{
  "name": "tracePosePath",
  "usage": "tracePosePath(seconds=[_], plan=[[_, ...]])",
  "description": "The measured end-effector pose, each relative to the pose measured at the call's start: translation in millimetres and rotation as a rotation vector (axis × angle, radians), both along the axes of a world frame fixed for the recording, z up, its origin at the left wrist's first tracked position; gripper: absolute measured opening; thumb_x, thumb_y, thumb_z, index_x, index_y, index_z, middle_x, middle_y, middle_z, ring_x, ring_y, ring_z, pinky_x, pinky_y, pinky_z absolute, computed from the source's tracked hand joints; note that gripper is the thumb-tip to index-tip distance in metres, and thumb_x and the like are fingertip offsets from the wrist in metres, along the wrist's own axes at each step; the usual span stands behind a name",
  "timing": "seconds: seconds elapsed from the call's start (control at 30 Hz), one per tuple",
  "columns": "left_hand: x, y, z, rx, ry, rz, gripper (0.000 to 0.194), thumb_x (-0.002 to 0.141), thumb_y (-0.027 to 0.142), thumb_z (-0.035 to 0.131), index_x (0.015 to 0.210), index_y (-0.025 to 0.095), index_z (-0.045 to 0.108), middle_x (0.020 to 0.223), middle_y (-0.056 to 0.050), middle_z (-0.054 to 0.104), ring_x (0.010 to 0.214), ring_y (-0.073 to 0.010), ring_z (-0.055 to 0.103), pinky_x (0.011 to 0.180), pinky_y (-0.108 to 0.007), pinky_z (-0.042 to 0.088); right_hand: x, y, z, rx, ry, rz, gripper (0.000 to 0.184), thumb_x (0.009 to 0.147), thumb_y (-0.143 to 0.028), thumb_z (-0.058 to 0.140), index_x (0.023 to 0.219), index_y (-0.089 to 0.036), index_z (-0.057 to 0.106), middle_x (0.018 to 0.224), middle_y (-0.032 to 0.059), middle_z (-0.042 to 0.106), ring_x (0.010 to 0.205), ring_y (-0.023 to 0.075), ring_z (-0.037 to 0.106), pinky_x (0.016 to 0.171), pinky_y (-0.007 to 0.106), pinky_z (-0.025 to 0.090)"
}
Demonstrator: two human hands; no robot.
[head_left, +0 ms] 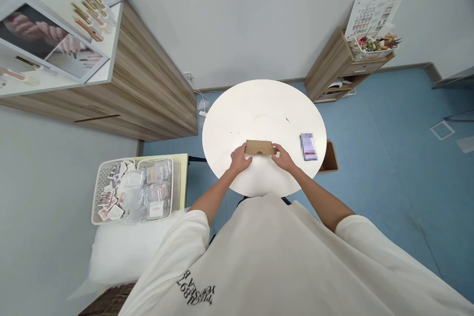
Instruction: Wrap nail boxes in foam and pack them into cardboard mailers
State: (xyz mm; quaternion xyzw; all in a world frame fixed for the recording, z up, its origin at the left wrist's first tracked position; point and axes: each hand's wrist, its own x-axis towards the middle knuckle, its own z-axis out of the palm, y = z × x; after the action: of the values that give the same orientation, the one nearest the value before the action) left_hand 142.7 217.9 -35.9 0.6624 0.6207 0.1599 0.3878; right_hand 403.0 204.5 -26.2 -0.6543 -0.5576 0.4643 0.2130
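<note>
A small brown cardboard box (259, 147) is near the front middle of the round white table (259, 103). My left hand (240, 158) grips its left end, fingers at the side and thumb toward the front. At the opposite end, my right hand (283, 157) holds the box in much the same way. The box looks closed, with a small notch at its front edge; its inside is hidden. Off to the right on the tabletop lies a purple phone-like item (308, 146), partly blurred.
White baskets (95, 192) of packaged nail pieces stand at the left. A wooden cabinet (155, 84) rises at the back left, and a small wooden shelf (328, 69) at the back right. A brown bin (331, 158) sits on the floor, right of the table.
</note>
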Motion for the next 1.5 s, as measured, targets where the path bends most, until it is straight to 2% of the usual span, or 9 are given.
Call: tracePosePath(seconds=[0.17,0.33,0.57,0.7,0.87,1.03,1.3,1.5], plan=[[8,17,-10.5,-0.024,-0.174,0.157,0.062,0.092,0.026,0.058,0.151,0.023,0.041,0.141,-0.014,0.056,0.130,-0.0287,0.054,0.108,-0.042,0.042,-3,16,-8.1,0.025,-0.046,-0.071,0.059,0.084,-0.029,0.059,0.142,-0.027,0.051,0.129,0.0077,0.064,0.123,0.0262,0.057,0.105,0.043,0.046],[16,38,-17.6,-0.018,-0.203,0.227,0.047,0.094,0.024,0.056,0.141,0.021,0.054,0.137,-0.012,0.061,0.123,-0.0271,0.059,0.107,-0.040,0.044,-8,32,-14.9,0.063,-0.096,-0.121,0.050,0.085,-0.023,0.055,0.135,-0.024,0.058,0.125,0.0081,0.066,0.112,0.0246,0.062,0.104,0.042,0.047],[18,52,-21.3,0.072,-0.029,0.181,0.042,0.092,0.014,0.052,0.132,0.018,0.063,0.125,-0.015,0.059,0.119,-0.0302,0.057,0.107,-0.043,0.043,-11,43,-16.7,0.138,-0.182,-0.123,0.045,0.088,-0.023,0.052,0.132,-0.021,0.062,0.127,0.0120,0.061,0.103,0.0251,0.063,0.106,0.042,0.046],[17,54,-23.9,0.069,-0.054,0.152,0.045,0.090,0.013,0.054,0.133,0.020,0.062,0.120,-0.014,0.058,0.110,-0.0281,0.060,0.103,-0.042,0.046,-11,42,-17.5,0.153,-0.239,-0.067,0.046,0.091,-0.024,0.050,0.136,-0.022,0.059,0.119,0.0115,0.063,0.106,0.0268,0.060,0.104,0.043,0.046],[17,56,-22.4,0.073,-0.058,0.125,0.046,0.089,0.010,0.052,0.133,0.023,0.062,0.122,-0.012,0.056,0.106,-0.0259,0.061,0.102,-0.041,0.046,-9,41,-20.3,0.170,-0.293,-0.011,0.050,0.093,-0.022,0.044,0.142,-0.024,0.053,0.121,0.0110,0.061,0.106,0.0264,0.060,0.103,0.043,0.046],[15,55,-19.0,0.100,-0.058,0.089,0.044,0.091,0.010,0.051,0.131,0.022,0.062,0.121,-0.012,0.056,0.104,-0.0252,0.061,0.099,-0.040,0.047,-9,41,-19.8,0.172,-0.292,0.007,0.050,0.095,-0.024,0.046,0.145,-0.024,0.052,0.121,0.0121,0.061,0.109,0.0297,0.058,0.103,0.044,0.045],[12,53,-17.4,0.188,0.017,0.019,0.040,0.091,0.005,0.049,0.125,0.021,0.062,0.114,-0.010,0.057,0.096,-0.0222,0.060,0.091,-0.037,0.050,-14,42,-14.1,0.198,-0.479,0.090,0.050,0.098,-0.017,0.041,0.147,-0.018,0.045,0.119,0.0139,0.062,0.101,0.0262,0.060,0.090,0.038,0.049],[11,56,-16.4,0.188,0.069,-0.016,0.037,0.091,0.004,0.048,0.121,0.021,0.062,0.114,-0.009,0.059,0.094,-0.0218,0.060,0.089,-0.035,0.048,-18,44,-12.6,0.195,-0.540,0.115,0.049,0.098,-0.015,0.038,0.147,-0.014,0.044,0.116,0.0153,0.062,0.097,0.0264,0.060,0.085,0.036,0.049]])
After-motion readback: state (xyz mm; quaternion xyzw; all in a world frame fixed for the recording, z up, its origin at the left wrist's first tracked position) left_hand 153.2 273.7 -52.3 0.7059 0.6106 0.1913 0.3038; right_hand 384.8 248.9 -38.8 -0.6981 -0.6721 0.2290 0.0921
